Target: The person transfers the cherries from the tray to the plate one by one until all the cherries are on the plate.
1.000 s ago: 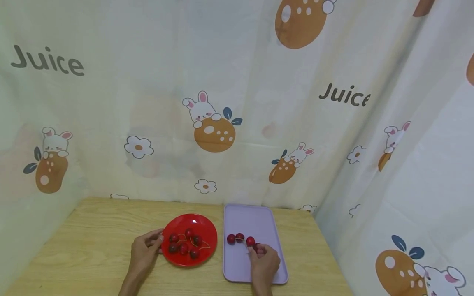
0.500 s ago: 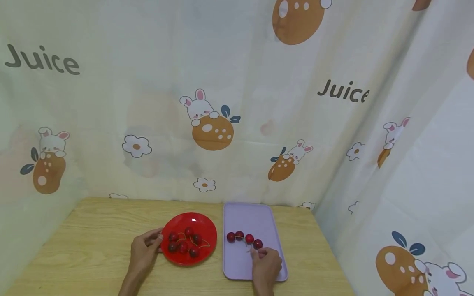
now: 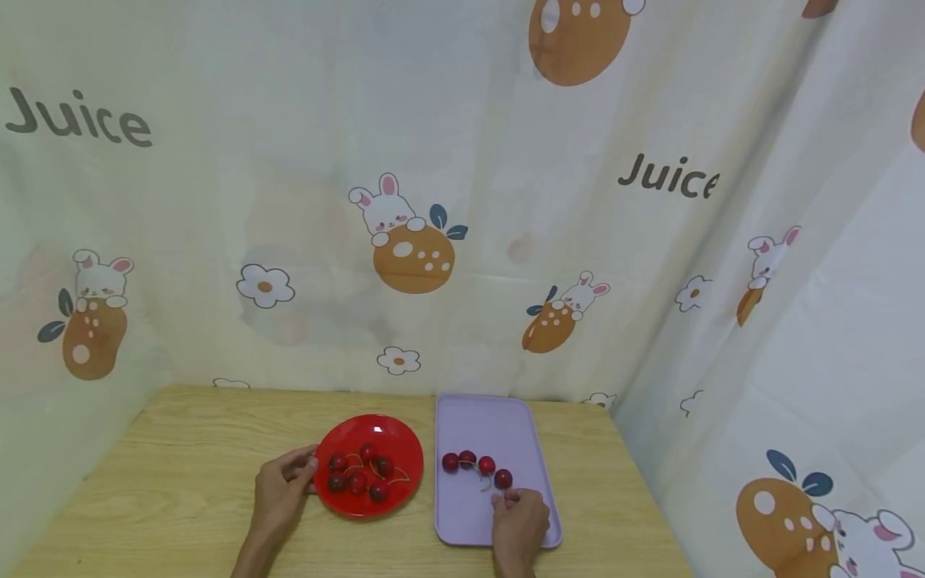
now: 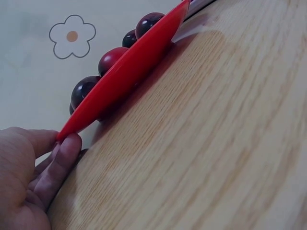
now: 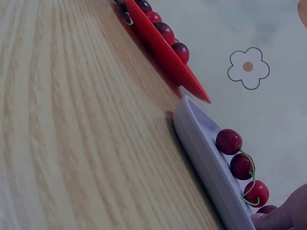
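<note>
My left hand [image 3: 280,490] pinches the left rim of a round red plate [image 3: 347,433], thumb above and fingers below, as the left wrist view [image 4: 67,143] also shows. Several dark red cherries [image 3: 357,482] with thin stems lie on this plate. To its right is a lilac rectangular tray [image 3: 462,514] with a row of several cherries [image 3: 467,460] across its middle. Over the tray's lower right part, my right hand [image 3: 522,522] has thumb and forefinger together at the stem of the rightmost cherry [image 3: 503,478]. Its fingertips are mostly hidden in the right wrist view.
Plate and tray stand close together on a light wooden table [image 3: 195,457], a narrow gap between them. A pale curtain [image 3: 311,201] printed with rabbits and fruit hangs behind the table and along its sides.
My right hand has drawn slightly back toward me from the rightmost cherry, which is now more fully seen on the tray. The left hand has stayed at the plate's rim.
</note>
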A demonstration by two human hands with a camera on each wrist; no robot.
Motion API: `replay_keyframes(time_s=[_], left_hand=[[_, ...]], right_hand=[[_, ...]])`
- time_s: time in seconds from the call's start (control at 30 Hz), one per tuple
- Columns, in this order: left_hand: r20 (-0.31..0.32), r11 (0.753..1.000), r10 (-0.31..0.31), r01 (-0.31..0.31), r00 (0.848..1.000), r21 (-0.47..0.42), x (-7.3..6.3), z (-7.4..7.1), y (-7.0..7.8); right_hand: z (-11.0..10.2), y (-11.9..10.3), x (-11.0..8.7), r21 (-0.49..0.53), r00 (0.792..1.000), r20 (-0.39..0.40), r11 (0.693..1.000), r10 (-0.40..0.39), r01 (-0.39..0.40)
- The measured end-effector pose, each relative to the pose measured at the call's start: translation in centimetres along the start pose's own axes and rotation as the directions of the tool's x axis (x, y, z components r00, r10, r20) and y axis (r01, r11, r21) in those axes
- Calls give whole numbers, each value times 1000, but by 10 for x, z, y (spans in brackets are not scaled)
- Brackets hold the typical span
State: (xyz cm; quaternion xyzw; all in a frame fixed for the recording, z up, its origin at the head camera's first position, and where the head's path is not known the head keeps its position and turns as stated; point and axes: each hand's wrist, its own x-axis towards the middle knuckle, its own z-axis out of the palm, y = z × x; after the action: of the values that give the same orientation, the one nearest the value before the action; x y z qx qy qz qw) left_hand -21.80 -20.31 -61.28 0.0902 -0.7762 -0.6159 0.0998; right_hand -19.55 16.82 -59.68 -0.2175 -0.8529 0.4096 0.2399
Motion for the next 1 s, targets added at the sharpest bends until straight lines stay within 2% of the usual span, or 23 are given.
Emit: replay_keyframes(time_s=[0.2,0.5,0.83,1.0], left_hand=[[0,1000,-8,8,1000,6,-2,0,1],[-1,1000,-3,3,1000,8,-2,0,0],[-5,1000,0,0,1000,7,0,0,-1],[0,1000,-1,1,1000,9,1,-1,-1]], right_hand=[[-4,-2,-4,-44,1000,20,999,-7,8],[-7,-2,-8,-46,1000,29,999,8,-7],[-7,0,-8,-36,999,31,999,-28,30],[-9,-1,-9,-31,998,5,998,-59,59]])
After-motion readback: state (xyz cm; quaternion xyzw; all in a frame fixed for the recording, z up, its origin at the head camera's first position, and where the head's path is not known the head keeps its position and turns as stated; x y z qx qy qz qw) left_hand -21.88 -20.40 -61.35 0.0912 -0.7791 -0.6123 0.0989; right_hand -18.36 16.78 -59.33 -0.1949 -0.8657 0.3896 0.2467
